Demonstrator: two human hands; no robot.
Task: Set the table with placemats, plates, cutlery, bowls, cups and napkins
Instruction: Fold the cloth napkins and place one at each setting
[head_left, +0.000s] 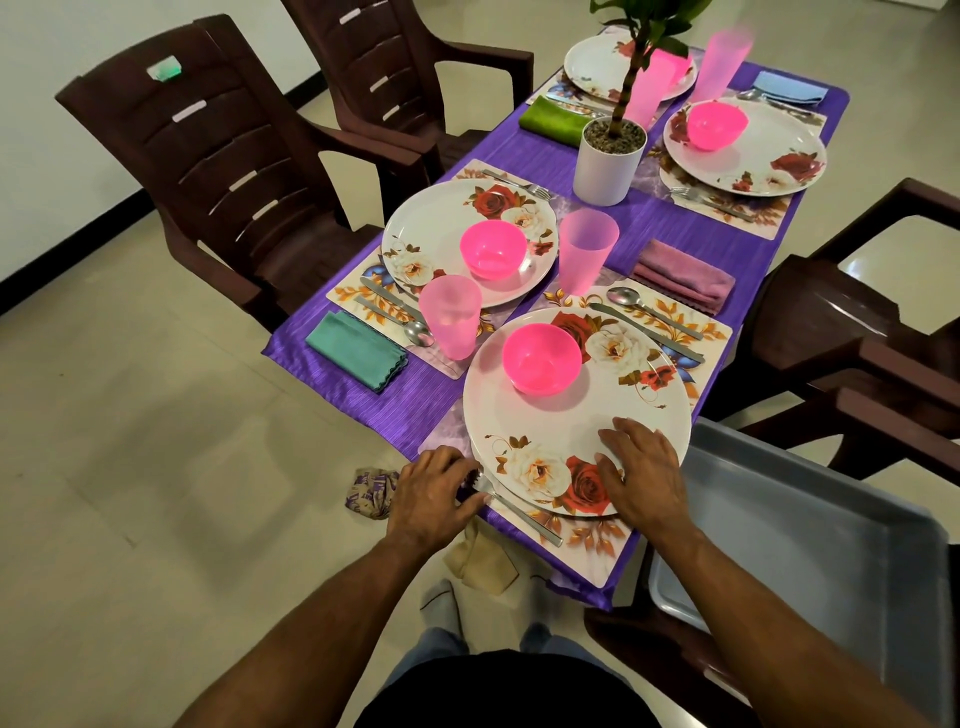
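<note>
Head view: the left hand (434, 491) curls its fingers over the tines of a fork (514, 506) at the near left edge of the nearest plate (540, 415), on a floral placemat (597, 540). The right hand (641, 470) lies flat with straight fingers on that plate's near rim. A pink bowl (540, 358) sits on the plate; a knife (649, 332) and spoon (644, 309) lie on its far right. A pink cup (587, 249) stands just beyond. The counter (670, 223) wears purple cloth. A grey tray (810, 551) sits near right.
</note>
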